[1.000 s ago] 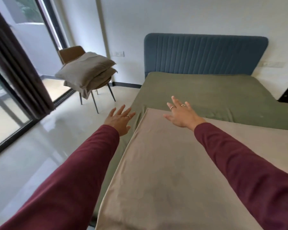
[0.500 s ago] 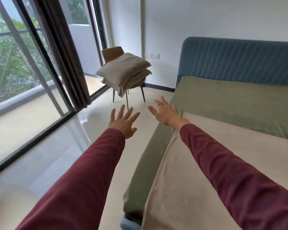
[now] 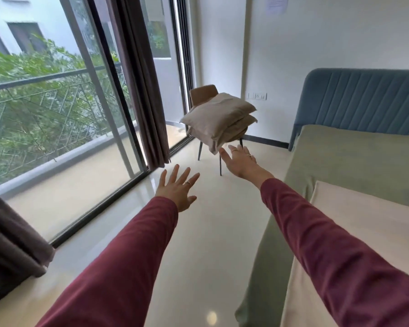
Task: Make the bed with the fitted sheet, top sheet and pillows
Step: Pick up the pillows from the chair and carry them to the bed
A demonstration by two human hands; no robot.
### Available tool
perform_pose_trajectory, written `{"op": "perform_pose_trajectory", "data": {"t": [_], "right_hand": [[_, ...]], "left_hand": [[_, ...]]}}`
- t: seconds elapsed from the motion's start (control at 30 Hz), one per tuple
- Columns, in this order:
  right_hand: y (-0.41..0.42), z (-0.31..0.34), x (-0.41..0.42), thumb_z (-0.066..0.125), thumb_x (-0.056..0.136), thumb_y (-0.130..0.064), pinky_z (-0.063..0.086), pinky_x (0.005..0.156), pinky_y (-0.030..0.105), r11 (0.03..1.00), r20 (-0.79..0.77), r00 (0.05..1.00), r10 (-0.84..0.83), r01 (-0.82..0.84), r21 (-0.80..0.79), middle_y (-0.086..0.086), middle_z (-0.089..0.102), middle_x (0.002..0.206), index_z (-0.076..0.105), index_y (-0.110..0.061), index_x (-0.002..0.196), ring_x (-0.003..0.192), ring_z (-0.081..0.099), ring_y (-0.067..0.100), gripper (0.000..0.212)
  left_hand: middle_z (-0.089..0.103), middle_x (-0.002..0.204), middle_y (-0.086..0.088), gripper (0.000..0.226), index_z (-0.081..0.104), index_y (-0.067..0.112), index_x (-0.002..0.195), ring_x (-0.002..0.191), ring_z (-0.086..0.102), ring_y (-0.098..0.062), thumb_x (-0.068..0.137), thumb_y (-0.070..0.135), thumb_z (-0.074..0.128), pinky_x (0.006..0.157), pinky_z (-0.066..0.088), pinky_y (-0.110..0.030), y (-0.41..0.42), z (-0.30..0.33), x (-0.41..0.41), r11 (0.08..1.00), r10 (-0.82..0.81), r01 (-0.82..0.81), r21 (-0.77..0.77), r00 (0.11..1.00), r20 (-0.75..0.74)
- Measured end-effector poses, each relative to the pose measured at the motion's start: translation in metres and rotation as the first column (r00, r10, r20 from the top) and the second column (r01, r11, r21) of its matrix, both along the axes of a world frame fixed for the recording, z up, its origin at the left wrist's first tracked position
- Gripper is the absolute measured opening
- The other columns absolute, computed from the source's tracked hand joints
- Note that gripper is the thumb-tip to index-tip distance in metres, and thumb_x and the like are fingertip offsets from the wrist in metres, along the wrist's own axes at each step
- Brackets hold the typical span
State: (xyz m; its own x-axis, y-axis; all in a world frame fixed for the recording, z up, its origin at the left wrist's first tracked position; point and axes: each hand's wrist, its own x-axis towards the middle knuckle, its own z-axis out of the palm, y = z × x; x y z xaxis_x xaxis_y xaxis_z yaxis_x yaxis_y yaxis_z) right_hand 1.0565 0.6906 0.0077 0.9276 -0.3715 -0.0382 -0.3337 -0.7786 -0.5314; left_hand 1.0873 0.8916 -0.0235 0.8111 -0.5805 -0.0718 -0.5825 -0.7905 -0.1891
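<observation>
Two beige pillows (image 3: 219,120) lie stacked on a brown chair (image 3: 203,94) near the window. My right hand (image 3: 240,160) stretches toward them with straight fingers, its fingertips just below the lower pillow's hanging corner; contact cannot be told. My left hand (image 3: 178,190) hovers over the floor, fingers spread, holding nothing. On the right, the green fitted sheet (image 3: 354,156) covers the mattress, and the beige top sheet (image 3: 364,232) lies over its nearer part.
A blue padded headboard (image 3: 364,100) stands against the white wall. Sliding glass doors (image 3: 57,114) with dark curtains (image 3: 137,79) run along the left. Glossy cream floor (image 3: 198,244) lies between the bed and the window.
The view has swung left from the bed toward the chair. Both hands have left the bed and now reach out over the floor, the right one nearing the pillows.
</observation>
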Motion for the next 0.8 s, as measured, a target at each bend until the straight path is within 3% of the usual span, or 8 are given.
{"op": "perform_pose_trajectory", "data": {"t": [0.13,0.23,0.33,0.4,0.63,0.8], "right_hand": [[-0.007,-0.005,0.041,0.016,0.099,-0.058,-0.002,0.118,0.043,1.0,-0.013,1.0,-0.002,0.002,-0.012,0.004,0.006,0.161,0.02,-0.018,0.152,0.148,-0.005,0.023,0.067],[-0.023,-0.004,0.087,0.016,0.098,-0.059,0.0,0.119,0.044,0.999,0.002,0.999,-0.043,0.043,0.001,0.005,0.008,0.161,0.021,-0.018,0.152,0.148,-0.004,0.023,0.068],[-0.042,0.0,0.136,0.017,0.099,-0.056,0.002,0.119,0.045,0.997,0.058,0.995,-0.075,0.076,-0.012,0.005,0.014,0.16,0.028,-0.015,0.15,0.148,-0.002,0.025,0.066],[-0.057,0.001,0.172,0.019,0.1,-0.053,0.003,0.118,0.045,0.995,0.09,0.992,-0.084,0.088,-0.045,0.006,0.018,0.159,0.033,-0.014,0.148,0.148,0.0,0.026,0.063],[-0.102,-0.002,0.28,0.018,0.098,-0.058,0.005,0.117,0.045,0.982,0.004,0.996,-0.09,0.089,-0.167,0.009,0.015,0.159,0.032,-0.014,0.149,0.148,0.001,0.026,0.069],[-0.124,-0.003,0.33,0.018,0.098,-0.058,0.003,0.117,0.044,0.967,-0.096,0.994,-0.052,0.026,-0.253,0.006,0.007,0.161,0.024,-0.016,0.151,0.148,-0.002,0.024,0.068]], "left_hand": [[-0.012,0.159,0.011,0.06,-0.008,0.041,0.149,0.145,-0.02,-0.02,0.098,0.055,0.021,0.112,-0.015,-0.049,-0.009,0.0,0.043,0.998,-0.036,0.037,-0.043,0.999,0.011],[-0.009,0.159,0.01,0.057,-0.001,0.042,0.15,0.145,-0.018,-0.019,0.097,0.058,0.015,0.113,-0.014,-0.048,-0.022,0.002,0.088,0.997,-0.076,0.076,0.007,0.996,0.046],[-0.006,0.16,0.008,0.058,0.012,0.04,0.15,0.145,-0.017,-0.019,0.096,0.061,0.01,0.114,-0.012,-0.047,-0.038,0.011,0.145,1.0,0.001,-0.002,0.029,0.999,0.039],[-0.007,0.16,0.009,0.06,0.011,0.04,0.15,0.146,-0.016,-0.019,0.095,0.062,0.008,0.115,-0.011,-0.047,-0.049,0.017,0.185,0.998,0.06,-0.06,0.0,0.998,0.023],[-0.007,0.159,0.01,0.059,0.006,0.039,0.151,0.146,-0.014,-0.017,0.096,0.06,0.01,0.116,-0.007,-0.044,-0.091,0.021,0.296,0.993,0.038,-0.039,-0.113,0.999,-0.011],[-0.008,0.159,0.009,0.059,0.006,0.039,0.151,0.146,-0.016,-0.017,0.096,0.06,0.011,0.117,-0.007,-0.043,-0.114,0.007,0.355,0.996,0.019,-0.023,-0.088,0.999,-0.04]]}}
